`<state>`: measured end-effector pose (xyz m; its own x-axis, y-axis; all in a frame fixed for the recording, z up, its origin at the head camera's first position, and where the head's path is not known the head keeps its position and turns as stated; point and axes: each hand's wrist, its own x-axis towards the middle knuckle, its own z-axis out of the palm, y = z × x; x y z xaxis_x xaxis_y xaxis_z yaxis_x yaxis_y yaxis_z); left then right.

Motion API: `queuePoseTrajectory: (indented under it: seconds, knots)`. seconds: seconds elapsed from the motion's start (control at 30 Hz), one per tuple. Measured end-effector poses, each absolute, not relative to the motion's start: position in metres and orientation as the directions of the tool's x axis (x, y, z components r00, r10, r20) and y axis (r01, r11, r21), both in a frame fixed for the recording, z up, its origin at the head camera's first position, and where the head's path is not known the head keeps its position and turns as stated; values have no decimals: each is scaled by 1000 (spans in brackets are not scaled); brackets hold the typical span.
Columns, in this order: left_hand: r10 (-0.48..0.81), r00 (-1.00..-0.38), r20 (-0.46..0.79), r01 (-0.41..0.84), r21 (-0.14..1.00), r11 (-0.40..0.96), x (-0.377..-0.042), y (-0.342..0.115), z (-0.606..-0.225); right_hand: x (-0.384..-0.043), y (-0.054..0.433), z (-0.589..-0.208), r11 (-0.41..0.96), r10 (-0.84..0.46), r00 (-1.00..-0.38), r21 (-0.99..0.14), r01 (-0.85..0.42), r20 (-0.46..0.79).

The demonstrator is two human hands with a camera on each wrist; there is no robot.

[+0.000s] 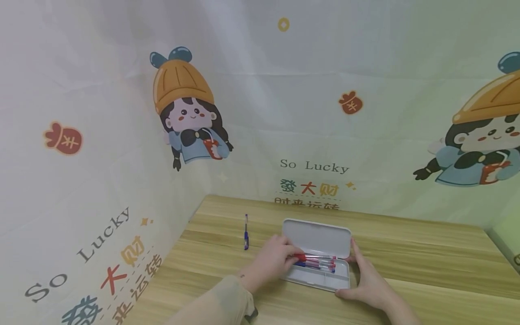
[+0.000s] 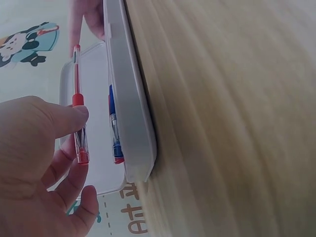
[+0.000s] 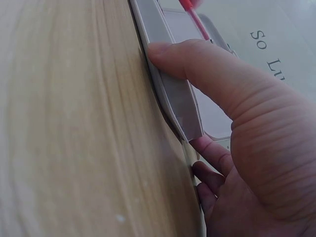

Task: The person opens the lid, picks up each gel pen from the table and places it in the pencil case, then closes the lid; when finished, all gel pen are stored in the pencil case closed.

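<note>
An open grey pencil case (image 1: 317, 235) lies on the table, its lid tipped back. My left hand (image 1: 273, 258) is over its left part and pinches a red pen (image 2: 77, 99) between thumb and fingers; in the left wrist view the pen is above the case, cap end towards the wrist side. Inside the case lie blue and red pens (image 2: 114, 126), partly hidden by the front wall. My right hand (image 1: 367, 280) grips the right end of the case, thumb (image 3: 170, 55) against the front wall and fingers round behind the end.
A blue pen (image 1: 246, 239) lies alone on the wooden table (image 1: 406, 271), left of the case. A printed cloth (image 1: 252, 113) with cartoon figures hangs behind and at the left of the table.
</note>
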<state>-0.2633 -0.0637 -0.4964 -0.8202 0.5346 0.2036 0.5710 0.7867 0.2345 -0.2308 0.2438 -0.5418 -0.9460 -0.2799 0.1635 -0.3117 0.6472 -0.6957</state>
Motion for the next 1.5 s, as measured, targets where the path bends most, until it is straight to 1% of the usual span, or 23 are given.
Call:
queuePoseTrajectory:
  seconds: [0.23,0.43,0.77,0.93,1.03,1.2,1.37,1.5]
  knots:
    - [549,-817,175,576,208,791,-265,-63,-504,-231,244,-543,641,-286,-945,-700,-313,160]
    - [572,-800,181,598,176,782,-264,-66,-508,-231,244,-543,636,-289,-941,-700,-325,174]
    - [563,-807,179,589,168,790,-265,-62,-508,-230,244,-544,630,-281,-942,-706,-324,181]
    - [546,-819,174,572,192,797,-266,-62,-510,-230,243,-544,634,-280,-943,-704,-321,179]
    - [528,-829,184,559,235,795,-268,-65,-513,-230,243,-543,633,-280,-943,-705,-320,177]
    - [440,-863,248,504,344,793,-269,-73,-515,-230,243,-542,631,-284,-942,-705,-322,176]
    - [281,-898,339,415,439,796,-271,-87,-510,-230,243,-540,640,-280,-945,-700,-316,170]
    - [166,-921,351,335,500,799,-278,-100,-506,-230,244,-541,641,-277,-947,-703,-308,163]
